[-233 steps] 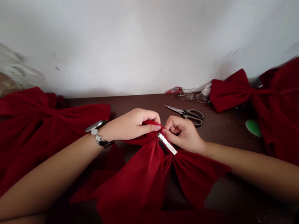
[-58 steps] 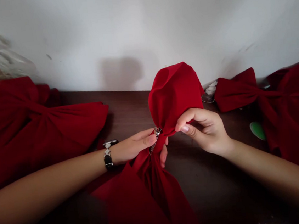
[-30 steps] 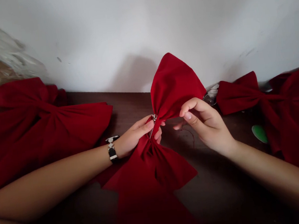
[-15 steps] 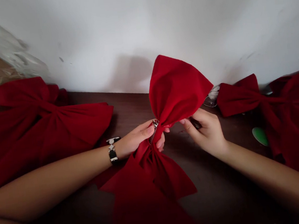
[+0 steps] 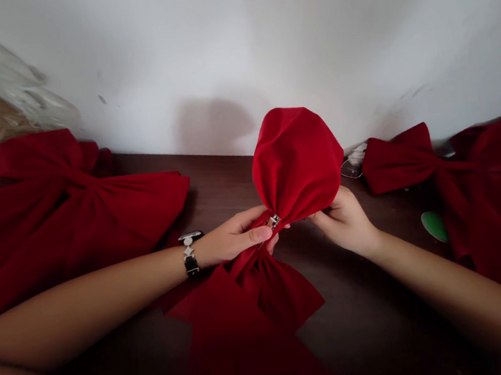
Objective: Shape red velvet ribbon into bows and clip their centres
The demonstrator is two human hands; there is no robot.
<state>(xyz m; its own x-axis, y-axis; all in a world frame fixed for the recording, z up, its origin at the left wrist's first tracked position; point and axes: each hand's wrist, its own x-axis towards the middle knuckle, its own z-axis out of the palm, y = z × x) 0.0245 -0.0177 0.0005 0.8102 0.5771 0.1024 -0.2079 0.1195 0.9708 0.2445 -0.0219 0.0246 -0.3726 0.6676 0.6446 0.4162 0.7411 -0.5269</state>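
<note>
A large red fabric bow (image 5: 299, 158) is held above the table, one puffed loop upward and its other loop and tails hanging below. My left hand (image 5: 244, 236) is closed round its gathered middle, thumb on top. Just past the thumb, a small metal clip (image 5: 274, 221) shows at the knot. My right hand (image 5: 346, 222) is at the right, behind the upper loop's lower edge. Its fingers are bent in a pinch against the back of the bow, and the loop hides the fingertips. A bracelet and a dark watch band (image 5: 190, 259) circle my left wrist.
More red bows (image 5: 75, 188) are piled at the left, and others (image 5: 402, 162) lie at the right. A green round object (image 5: 434, 226) rests on the dark table (image 5: 214, 182). Clear plastic (image 5: 10, 75) covers a brown box at the far left. A white wall (image 5: 165, 53) stands behind.
The bow's upper loop has turned and dipped a little, looking rounder and more open. The metal clip now faces me above my left thumb. My right fingertips have slipped behind the loop.
</note>
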